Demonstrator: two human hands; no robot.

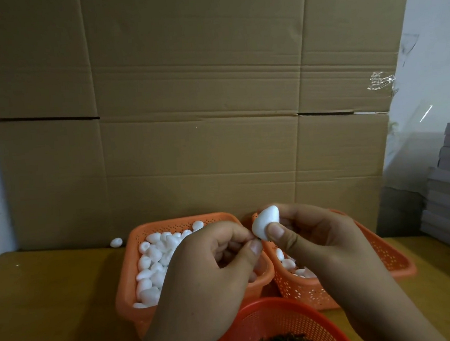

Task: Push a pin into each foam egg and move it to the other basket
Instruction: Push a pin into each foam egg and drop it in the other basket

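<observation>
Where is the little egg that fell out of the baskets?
In the head view the stray foam egg lies on the wooden table, at the foot of the cardboard wall, just left of the full orange basket.

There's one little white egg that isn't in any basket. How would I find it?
Start at the big cardboard wall behind the wooden table. Follow its bottom edge to the left of the full orange basket. There one foam egg lies alone on the table, against the cardboard; all the others are piled in baskets or held in the hands.
</observation>
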